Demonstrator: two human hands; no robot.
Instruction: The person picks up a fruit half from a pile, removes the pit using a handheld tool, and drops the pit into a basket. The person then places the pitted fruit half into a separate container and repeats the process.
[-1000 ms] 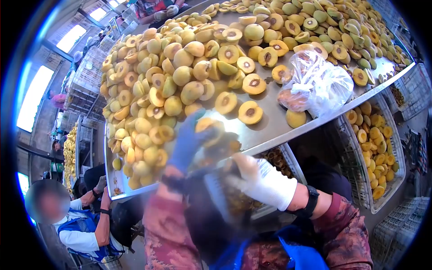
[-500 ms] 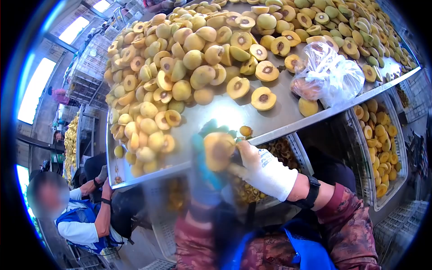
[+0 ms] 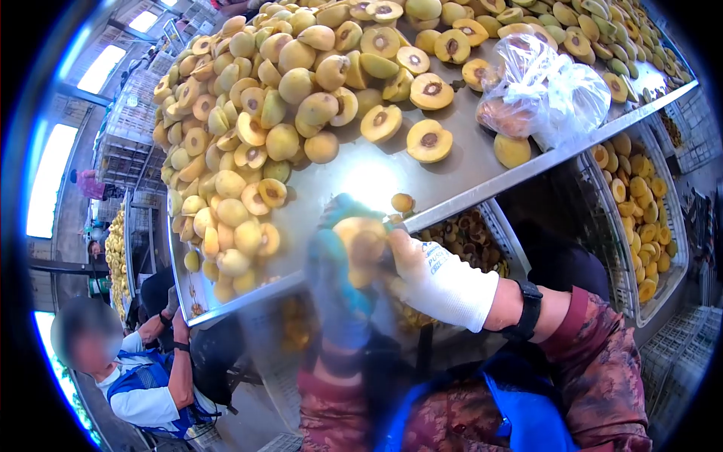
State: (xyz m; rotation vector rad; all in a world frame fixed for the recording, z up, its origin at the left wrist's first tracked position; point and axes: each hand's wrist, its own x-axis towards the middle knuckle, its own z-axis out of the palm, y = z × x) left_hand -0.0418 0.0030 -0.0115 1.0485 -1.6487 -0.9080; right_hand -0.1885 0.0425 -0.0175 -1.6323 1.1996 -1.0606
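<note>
A peach (image 3: pixel 362 242) is being gripped by the closed left hand (image 3: pixel 335 282) beside the tabletop (image 3: pixel 459 197) edge, being steadied against the right hand (image 3: pixel 440 280); its grip cannot be told.

I count two gloved hands, my blue left hand (image 3: pixel 335 280) and white right hand (image 3: pixel 438 277), with one round yellow fruit (image 3: pixel 361 241) in my fingers. Just past my fingertips lies one small round orange piece (image 3: pixel 402 202). Farther up and right are one clear plastic bag (image 3: pixel 553 90), yellow fruit halves (image 3: pixel 263 128) beyond counting, and two white plastic crates (image 3: pixel 619 280).
</note>
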